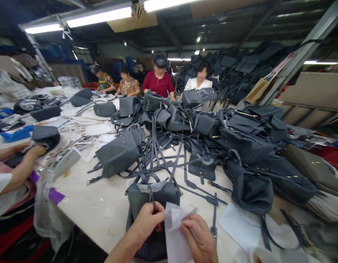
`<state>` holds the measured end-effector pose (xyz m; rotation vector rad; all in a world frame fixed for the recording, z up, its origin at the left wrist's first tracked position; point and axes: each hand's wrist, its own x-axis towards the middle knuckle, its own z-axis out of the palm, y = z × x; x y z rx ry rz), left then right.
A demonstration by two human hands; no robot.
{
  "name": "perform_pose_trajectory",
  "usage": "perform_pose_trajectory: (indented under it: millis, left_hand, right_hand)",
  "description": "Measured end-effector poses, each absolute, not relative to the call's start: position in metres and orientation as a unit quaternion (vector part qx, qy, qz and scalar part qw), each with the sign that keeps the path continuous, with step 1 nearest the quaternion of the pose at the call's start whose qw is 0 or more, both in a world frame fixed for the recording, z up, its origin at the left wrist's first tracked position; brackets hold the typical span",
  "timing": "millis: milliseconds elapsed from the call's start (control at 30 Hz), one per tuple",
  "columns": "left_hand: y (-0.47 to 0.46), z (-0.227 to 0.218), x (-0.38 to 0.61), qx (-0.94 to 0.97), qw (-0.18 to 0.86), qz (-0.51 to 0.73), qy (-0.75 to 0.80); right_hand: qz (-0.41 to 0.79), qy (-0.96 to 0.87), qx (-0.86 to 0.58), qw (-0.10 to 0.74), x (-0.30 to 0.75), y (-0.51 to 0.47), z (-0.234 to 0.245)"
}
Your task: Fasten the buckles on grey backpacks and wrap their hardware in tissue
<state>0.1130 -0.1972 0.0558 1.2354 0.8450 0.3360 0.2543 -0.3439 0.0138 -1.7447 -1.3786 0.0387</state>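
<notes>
Right in front of me a dark grey backpack point(134, 197) stands at the table's near edge, its top handle wrapped in clear plastic point(155, 186). My left hand point(148, 223) is closed at the front of the bag, pinching a thin dark strap point(153, 205) that hangs from the top. A sheet of thin white paper point(176, 233) is pinched between the thumb and fingers of my right hand point(198, 233). The paper is partly crumpled at its top and covers the bag's right side. An orange-red mark point(158, 228) shows on the bag between my hands.
Many dark grey bags point(119, 151) and loose straps with buckles point(215, 199) cover the white table point(89, 204). White sheets point(240, 226) lie at right. A co-worker's hands point(37, 149) handle a bag at left; several people point(159, 80) sit across the table.
</notes>
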Motion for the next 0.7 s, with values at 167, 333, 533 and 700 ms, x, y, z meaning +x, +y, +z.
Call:
perform_pose_trajectory:
  millis: [167,333,533,700]
  left_hand:
    - [-0.192,0.054,0.114,0.543,0.728,0.158,0.387]
    - [-0.191,0.056,0.113,0.529,0.738,0.16,0.387]
    - [-0.193,0.058,0.112,0.519,0.742,0.16,0.394]
    - [-0.195,0.066,0.105,0.51,0.734,0.189,0.406]
  right_hand:
    - [-0.086,-0.507,-0.77,0.378,0.327,-0.382,-0.029]
    - [-0.017,-0.355,-0.859,0.367,0.39,-0.406,-0.064]
    - [0.424,-0.136,-0.699,0.559,0.303,-0.343,-0.029]
    - [0.421,-0.179,-0.648,0.61,0.265,-0.319,-0.001]
